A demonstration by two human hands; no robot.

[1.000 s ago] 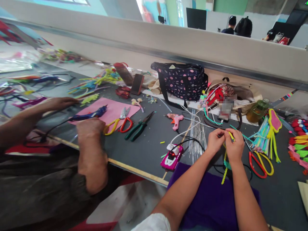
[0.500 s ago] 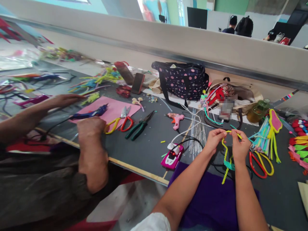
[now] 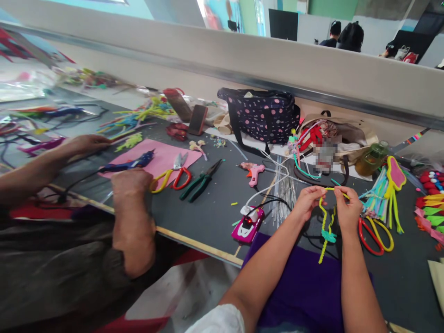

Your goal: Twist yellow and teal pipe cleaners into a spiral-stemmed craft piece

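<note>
Between my two hands runs a yellow pipe cleaner (image 3: 323, 213), pinched at its top by the fingers of both. My left hand (image 3: 309, 202) grips it on one side, my right hand (image 3: 348, 208) on the other, a short stretch showing between them. Its two sides hang down to a teal pipe cleaner piece (image 3: 328, 236) wound around them, and a yellow tail dangles below. Close to my right wrist lie scissors with red and yellow handles (image 3: 376, 236). Behind them rests a bundle of pastel pipe cleaners with a yellow and pink shape (image 3: 396, 173).
A magenta power strip (image 3: 248, 226), a pink glue gun (image 3: 255, 173) and green pliers (image 3: 201, 182) lie left of my hands. A co-worker's hand (image 3: 132, 182) is near a blue glue gun (image 3: 130, 162). Behind stand a patterned bag (image 3: 262, 115) and a bottle (image 3: 371, 159).
The hanging yellow and teal piece has swung and turned slightly, so its right strand shows more. Both my hands keep their pinch in nearly the same place.
</note>
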